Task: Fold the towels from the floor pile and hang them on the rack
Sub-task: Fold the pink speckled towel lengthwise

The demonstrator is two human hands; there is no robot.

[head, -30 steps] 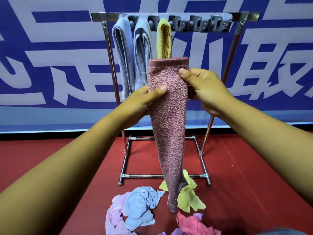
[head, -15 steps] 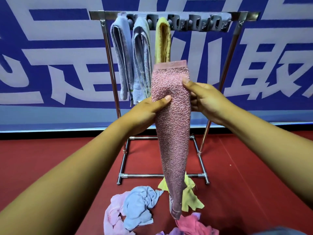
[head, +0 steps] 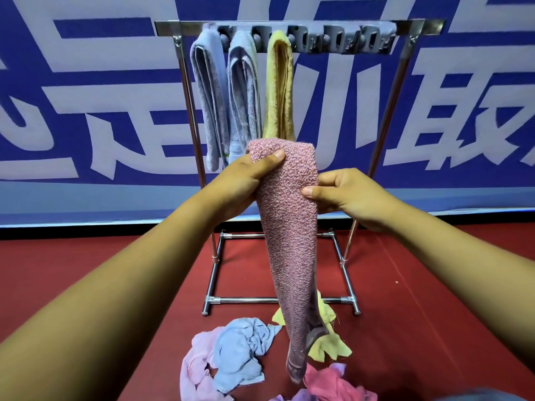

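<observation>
A folded dusty-pink towel (head: 289, 227) hangs lengthwise in front of me, its tip low over the floor pile. My left hand (head: 246, 180) grips its top left edge with the thumb across the front. My right hand (head: 344, 195) pinches its right edge a little lower. Behind it stands the metal rack (head: 185, 91), whose clip bar (head: 333, 41) carries two blue towels (head: 211, 94) (head: 243, 91) and a yellow one (head: 279, 88). The floor pile (head: 240, 351) of crumpled blue, pink, yellow and red towels lies below.
The rack's foot frame (head: 260, 300) sits on the red floor just beyond the pile. Several clips on the right half of the bar hold nothing. A blue and white banner wall (head: 86, 111) closes off the space behind the rack.
Both hands have lowered the pink towel, whose top is now below the hanging towels. The towel's top is now folded over in my left hand, and my right hand has slid lower.
</observation>
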